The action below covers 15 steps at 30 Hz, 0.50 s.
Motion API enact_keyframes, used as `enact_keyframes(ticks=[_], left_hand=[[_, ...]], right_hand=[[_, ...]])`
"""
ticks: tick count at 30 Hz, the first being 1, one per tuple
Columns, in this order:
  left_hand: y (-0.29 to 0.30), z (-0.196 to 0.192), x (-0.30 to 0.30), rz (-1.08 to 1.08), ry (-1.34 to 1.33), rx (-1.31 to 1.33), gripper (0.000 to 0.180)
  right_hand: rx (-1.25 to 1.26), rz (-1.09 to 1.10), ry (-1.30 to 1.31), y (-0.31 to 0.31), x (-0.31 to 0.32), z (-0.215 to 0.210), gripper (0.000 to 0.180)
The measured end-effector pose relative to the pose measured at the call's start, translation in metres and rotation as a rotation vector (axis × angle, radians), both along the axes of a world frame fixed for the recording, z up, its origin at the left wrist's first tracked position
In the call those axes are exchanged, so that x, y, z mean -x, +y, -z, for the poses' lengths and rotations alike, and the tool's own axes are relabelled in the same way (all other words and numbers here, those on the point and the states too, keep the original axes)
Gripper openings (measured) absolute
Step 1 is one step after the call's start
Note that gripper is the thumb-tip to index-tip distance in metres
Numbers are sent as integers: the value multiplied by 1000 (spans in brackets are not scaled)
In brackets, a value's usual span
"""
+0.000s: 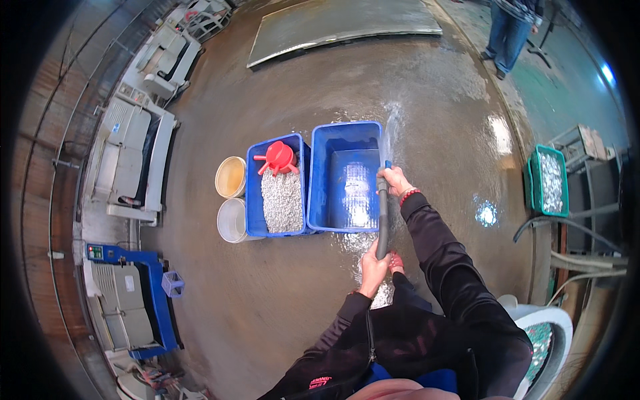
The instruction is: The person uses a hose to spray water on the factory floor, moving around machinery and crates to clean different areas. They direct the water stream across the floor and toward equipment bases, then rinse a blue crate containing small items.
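Observation:
A grey hose (383, 220) runs between my hands, along the right rim of a blue tub (319, 180). My right hand (397, 181) is wrapped round it near its blue end, and my left hand (373, 269) grips it lower down, closer to my body. Water (395, 123) streams from the hose end onto the floor beyond the tub's far right corner. The tub's bottom looks wet and shiny. Against its left side stands a second blue tub (251, 207), holding small pale grey pieces (283, 203) and a red plastic vessel (279, 157) with several projecting handles.
Left of the tubs are a yellowish bucket (231, 177) and a whitish one (232, 221). Machines (127, 153) line the left wall. A low metal platform (340, 23) lies ahead. On the right are a person (507, 37), a green basket (535, 183) and a round white-rimmed machine bowl (563, 327).

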<state>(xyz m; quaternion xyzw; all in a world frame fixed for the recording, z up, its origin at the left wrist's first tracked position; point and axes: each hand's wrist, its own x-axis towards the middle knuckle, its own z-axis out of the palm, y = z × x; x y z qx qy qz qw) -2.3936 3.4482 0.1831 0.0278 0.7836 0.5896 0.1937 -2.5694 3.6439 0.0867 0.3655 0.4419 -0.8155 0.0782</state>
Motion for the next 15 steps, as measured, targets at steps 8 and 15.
enact_keyframes(ticks=[8, 15], left_hand=[[30, -33, 29, -134, -110, 61, 55], [1, -44, 33, -300, 31, 92, 54]], right_hand=[[-2, -132, 141, 1, 54, -50, 31], [80, -327, 161, -73, 89, -76, 31]])
